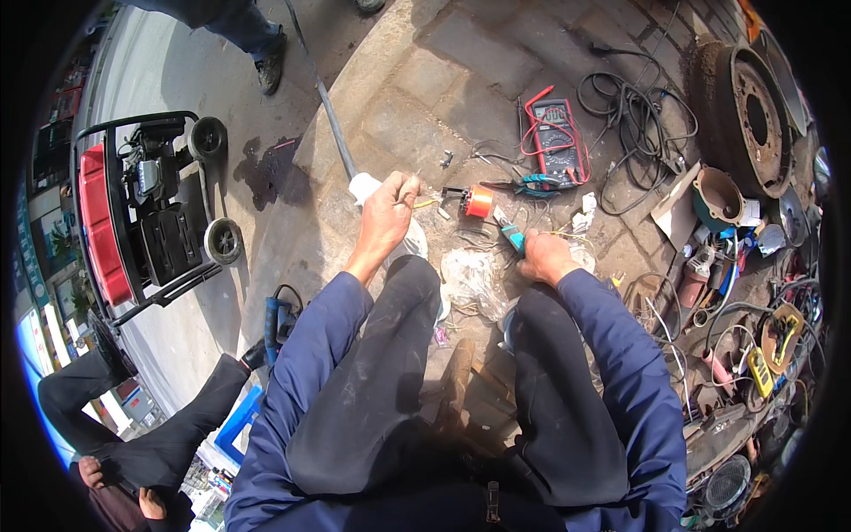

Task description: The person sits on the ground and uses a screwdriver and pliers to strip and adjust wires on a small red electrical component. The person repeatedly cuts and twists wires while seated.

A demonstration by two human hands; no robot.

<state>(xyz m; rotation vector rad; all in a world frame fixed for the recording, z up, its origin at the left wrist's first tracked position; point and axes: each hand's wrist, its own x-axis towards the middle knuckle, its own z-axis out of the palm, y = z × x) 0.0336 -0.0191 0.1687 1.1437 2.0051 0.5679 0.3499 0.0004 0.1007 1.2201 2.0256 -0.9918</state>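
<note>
My left hand [389, 216] is closed beside a white plastic fitting [364, 188] at the end of a long dark cable or pole [334, 136], fingers pinched around something small, with a thin tip showing above them. My right hand [546, 258] grips a teal-handled utility knife [510, 233], its blade pointing up and left. Between the hands, an orange spool [479, 201] lies on the paving beside a yellow wire end [423, 203]. Above the knife are teal-handled pliers [532, 185] and a red-edged multimeter [558, 143] with red leads across it. Crumpled clear plastic [474, 276] lies between my knees.
A coiled black cable [635, 120], a rusty wheel rim [744, 123] and piled parts and wires fill the right side. At left stands a red-and-black wheeled generator [143, 213]. A person's legs [249, 33] show at the top; another person [133, 452] sits at lower left.
</note>
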